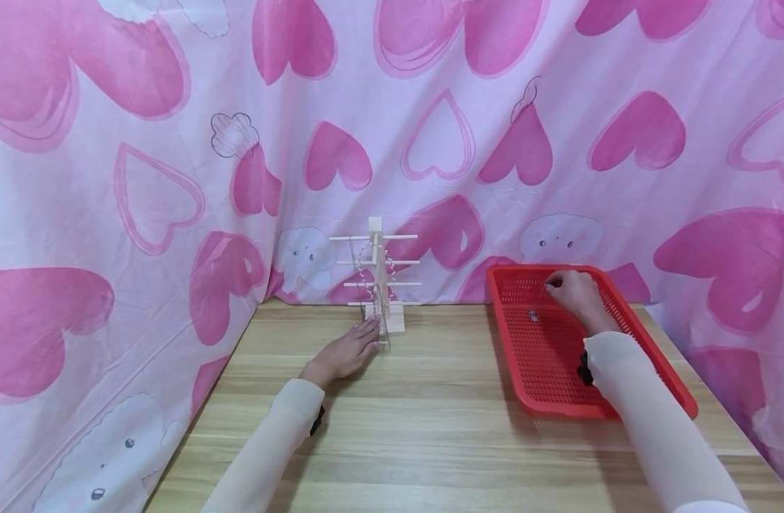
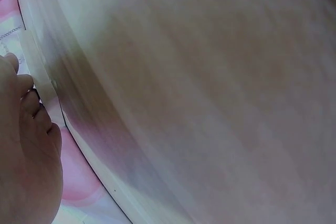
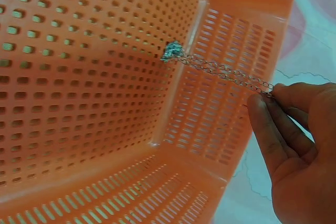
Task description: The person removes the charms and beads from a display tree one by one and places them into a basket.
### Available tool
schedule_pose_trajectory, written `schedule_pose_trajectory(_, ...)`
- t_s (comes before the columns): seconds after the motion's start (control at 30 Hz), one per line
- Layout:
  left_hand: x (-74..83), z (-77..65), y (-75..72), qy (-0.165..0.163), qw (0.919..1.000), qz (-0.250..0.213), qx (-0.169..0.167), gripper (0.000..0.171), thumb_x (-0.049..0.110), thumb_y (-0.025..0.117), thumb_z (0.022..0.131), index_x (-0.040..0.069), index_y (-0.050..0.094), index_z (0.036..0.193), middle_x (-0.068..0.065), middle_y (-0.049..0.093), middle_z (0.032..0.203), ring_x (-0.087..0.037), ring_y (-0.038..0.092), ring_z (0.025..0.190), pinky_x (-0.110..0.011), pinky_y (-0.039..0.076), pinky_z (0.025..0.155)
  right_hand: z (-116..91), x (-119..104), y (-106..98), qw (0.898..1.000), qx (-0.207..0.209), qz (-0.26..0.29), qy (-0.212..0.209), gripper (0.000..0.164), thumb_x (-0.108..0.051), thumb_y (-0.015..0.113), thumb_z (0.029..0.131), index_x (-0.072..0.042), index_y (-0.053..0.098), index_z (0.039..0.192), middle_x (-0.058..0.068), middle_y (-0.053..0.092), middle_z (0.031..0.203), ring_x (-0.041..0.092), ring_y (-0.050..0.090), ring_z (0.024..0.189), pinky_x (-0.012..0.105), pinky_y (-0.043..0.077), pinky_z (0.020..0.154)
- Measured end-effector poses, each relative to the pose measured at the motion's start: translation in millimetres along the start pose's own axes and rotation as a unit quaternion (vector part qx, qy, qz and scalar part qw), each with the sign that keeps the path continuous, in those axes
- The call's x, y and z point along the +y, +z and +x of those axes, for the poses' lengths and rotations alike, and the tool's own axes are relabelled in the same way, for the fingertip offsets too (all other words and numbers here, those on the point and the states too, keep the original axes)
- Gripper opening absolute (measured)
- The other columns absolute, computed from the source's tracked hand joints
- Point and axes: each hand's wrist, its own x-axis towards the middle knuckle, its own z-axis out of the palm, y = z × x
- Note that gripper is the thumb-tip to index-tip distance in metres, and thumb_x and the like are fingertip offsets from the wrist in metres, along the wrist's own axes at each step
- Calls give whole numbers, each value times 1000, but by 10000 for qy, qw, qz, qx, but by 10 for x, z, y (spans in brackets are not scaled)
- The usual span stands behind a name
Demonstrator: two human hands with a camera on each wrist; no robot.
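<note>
In the head view my left hand [image 1: 347, 350] lies at the foot of a small wooden rack [image 1: 375, 228], its fingers extended against the base. Bead strands [image 1: 364, 274] and thin chains hang from the rack's pegs. The left wrist view catches only the side of this hand [image 2: 31, 145], with the fingers close by the rack's base. Over the red basket [image 1: 520, 385], my right hand [image 1: 574, 293] pinches a silver chain [image 3: 226, 72] between thumb and fingertips. The chain stretches down to a bunched silver heap [image 3: 172, 51] on the basket floor.
A wood-grain table [image 1: 430, 427] carries the rack at centre back and the basket to its right. Pink heart-patterned cloth [image 1: 340, 157] hangs behind and along both sides, close to the table's back edge.
</note>
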Motion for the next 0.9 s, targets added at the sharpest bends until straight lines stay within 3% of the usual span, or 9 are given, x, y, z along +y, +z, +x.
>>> schedule_pose_trajectory(0.23, -8, -11, 23, 42, 9999, -103, 65, 56, 30, 37, 116, 1, 36, 164, -16, 25, 176, -40, 26, 163, -56, 25, 134, -8, 57, 96, 9994, -243, -237, -51, 31, -13, 62, 105, 7, 71, 128, 31, 72, 118, 39, 66, 95, 48, 60, 78)
schedule_pose_trajectory(0.43, -1, 7, 11, -158, 9998, 25, -94, 57, 35, 34, 117, 8, 32, 167, -8, 19, 178, -32, 21, 166, -49, 22, 137, -3, 80, 142, 9982, -507, -313, -33, 30, -11, 61, 105, 7, 70, 128, 30, 71, 115, 37, 64, 92, 39, 54, 72)
schedule_pose_trajectory(0.63, -19, 21, 30, -137, 9997, 100, -154, 57, 36, 33, 117, 7, 33, 167, -8, 19, 178, -31, 20, 166, -48, 21, 137, -37, 94, 186, 9971, -725, -214, 115, 34, -12, 63, 105, 7, 67, 133, 29, 69, 118, 38, 65, 93, 42, 58, 74)
schedule_pose_trajectory(0.9, -27, 17, 27, -127, 9998, 72, -140, 58, 36, 33, 117, 7, 33, 167, -8, 19, 178, -32, 21, 166, -48, 20, 137, -39, 62, 189, 9978, -622, -217, 82, 33, -12, 62, 105, 6, 68, 133, 28, 70, 116, 37, 65, 92, 42, 57, 74)
